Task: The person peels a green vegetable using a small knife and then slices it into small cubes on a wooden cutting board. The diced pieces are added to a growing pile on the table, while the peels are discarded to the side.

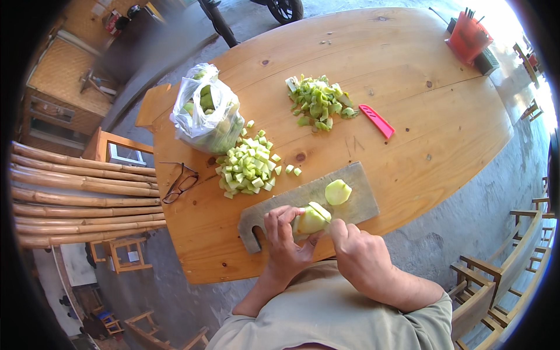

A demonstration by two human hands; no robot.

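Your left hand (284,245) clamps the pale green peeled fruit chunk (311,220) on the grey wooden cutting board (361,195), near worktop edge. Right hand (357,252), just right of the fruit, is closed; blade hidden.

We're looking down at a big round wooden surface (408,134) sitting on grey concrete floor (466,221), bamboo poles (81,198) lying left, wooden chairs (501,274) catching sunlight right.
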